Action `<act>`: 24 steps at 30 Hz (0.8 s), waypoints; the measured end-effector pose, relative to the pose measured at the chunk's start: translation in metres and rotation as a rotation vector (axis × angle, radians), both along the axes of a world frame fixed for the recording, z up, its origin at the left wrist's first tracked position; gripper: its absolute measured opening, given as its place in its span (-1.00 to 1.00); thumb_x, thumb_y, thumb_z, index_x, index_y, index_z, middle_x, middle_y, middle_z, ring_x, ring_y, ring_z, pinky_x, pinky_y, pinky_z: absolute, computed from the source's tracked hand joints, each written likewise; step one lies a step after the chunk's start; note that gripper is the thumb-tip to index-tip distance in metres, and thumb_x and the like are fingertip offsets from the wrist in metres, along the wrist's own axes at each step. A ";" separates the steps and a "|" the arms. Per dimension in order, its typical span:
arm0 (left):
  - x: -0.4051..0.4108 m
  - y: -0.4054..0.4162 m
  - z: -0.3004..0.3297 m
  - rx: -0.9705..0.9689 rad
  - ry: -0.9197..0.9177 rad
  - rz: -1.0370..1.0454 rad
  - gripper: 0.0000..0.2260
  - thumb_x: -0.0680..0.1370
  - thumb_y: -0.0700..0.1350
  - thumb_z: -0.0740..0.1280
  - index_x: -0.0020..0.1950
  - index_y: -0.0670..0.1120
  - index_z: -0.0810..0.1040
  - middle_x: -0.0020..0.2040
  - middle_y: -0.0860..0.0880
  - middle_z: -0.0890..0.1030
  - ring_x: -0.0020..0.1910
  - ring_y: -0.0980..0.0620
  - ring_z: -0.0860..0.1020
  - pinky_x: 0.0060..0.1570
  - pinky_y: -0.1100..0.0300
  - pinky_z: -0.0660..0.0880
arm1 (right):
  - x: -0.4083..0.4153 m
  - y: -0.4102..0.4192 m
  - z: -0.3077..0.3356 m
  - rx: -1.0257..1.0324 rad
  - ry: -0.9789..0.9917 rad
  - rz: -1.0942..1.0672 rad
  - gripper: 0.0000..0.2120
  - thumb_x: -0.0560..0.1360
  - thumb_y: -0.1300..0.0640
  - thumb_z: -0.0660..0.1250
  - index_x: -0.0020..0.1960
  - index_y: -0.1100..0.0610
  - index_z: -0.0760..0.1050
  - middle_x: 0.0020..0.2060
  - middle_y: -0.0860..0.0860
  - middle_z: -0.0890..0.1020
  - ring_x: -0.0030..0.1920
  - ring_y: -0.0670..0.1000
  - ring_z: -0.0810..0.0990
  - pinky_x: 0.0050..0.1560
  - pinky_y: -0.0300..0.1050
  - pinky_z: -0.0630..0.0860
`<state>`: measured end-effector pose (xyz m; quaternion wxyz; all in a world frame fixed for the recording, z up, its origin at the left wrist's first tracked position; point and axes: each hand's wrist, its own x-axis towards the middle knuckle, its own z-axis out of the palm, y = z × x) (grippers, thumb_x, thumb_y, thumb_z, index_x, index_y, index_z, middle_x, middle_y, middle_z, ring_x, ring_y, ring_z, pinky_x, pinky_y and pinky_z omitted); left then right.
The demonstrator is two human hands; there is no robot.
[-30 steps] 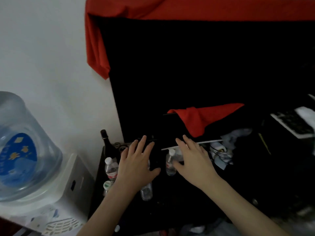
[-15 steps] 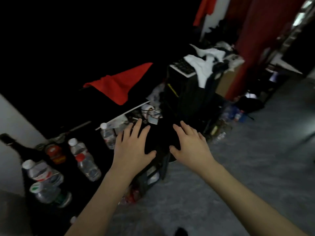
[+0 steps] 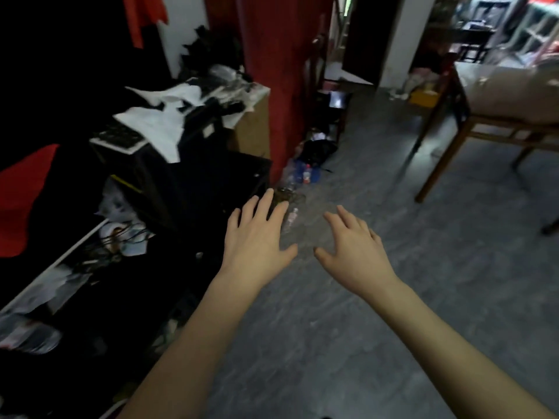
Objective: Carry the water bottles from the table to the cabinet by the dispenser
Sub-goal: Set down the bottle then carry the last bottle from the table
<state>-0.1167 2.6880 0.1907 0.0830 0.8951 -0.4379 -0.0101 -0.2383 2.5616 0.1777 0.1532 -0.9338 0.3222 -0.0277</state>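
Ahead, both hands are held out palm-down over the grey floor (image 3: 332, 328), holding nothing: the left hand (image 3: 257, 246) has its fingers (image 3: 266, 204) spread and nearly straight, and the right hand (image 3: 354, 249) has its fingers (image 3: 348, 216) spread with a slight curl. Left of the left fingers runs a dark, cluttered stretch: a black cabinet (image 3: 217, 182), white cloth (image 3: 163, 119) draped over a keyboard (image 3: 118, 137), tangled cables (image 3: 121, 240) and a red cloth (image 3: 21, 192). Just past the left fingertips a small clear bottle (image 3: 292, 217) with a white cap lies on the floor; its label is too blurred to read. Further beyond the fingers, more bottles (image 3: 302, 173) sit heaped at the foot of a red curtain (image 3: 278, 71), beside a black bag (image 3: 317, 148). Well off to the right of the right fingers stands a wooden table (image 3: 472, 122), with nothing but bare floor between it and the hands. No writing is legible anywhere.
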 end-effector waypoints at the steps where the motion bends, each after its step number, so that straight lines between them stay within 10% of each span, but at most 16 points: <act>1: -0.009 -0.023 0.001 -0.004 0.002 -0.027 -0.28 0.58 0.26 0.28 0.65 0.09 0.05 0.69 0.01 -0.07 0.66 -0.08 -0.03 0.59 -0.08 0.01 | -0.012 -0.019 0.001 -0.001 -0.001 -0.031 -0.30 0.53 -0.17 0.26 0.58 -0.03 0.08 0.60 0.03 0.06 0.56 0.10 0.10 0.50 0.17 0.16; 24: -0.080 -0.409 0.008 -0.025 0.014 -0.408 -0.28 0.58 0.24 0.30 0.65 0.12 0.07 0.69 0.01 -0.08 0.66 -0.07 -0.02 0.60 -0.08 0.02 | -0.121 -0.349 0.018 -0.007 0.026 -0.361 -0.34 0.54 -0.18 0.26 0.55 -0.05 0.14 0.60 0.01 0.08 0.55 0.11 0.11 0.46 0.19 0.21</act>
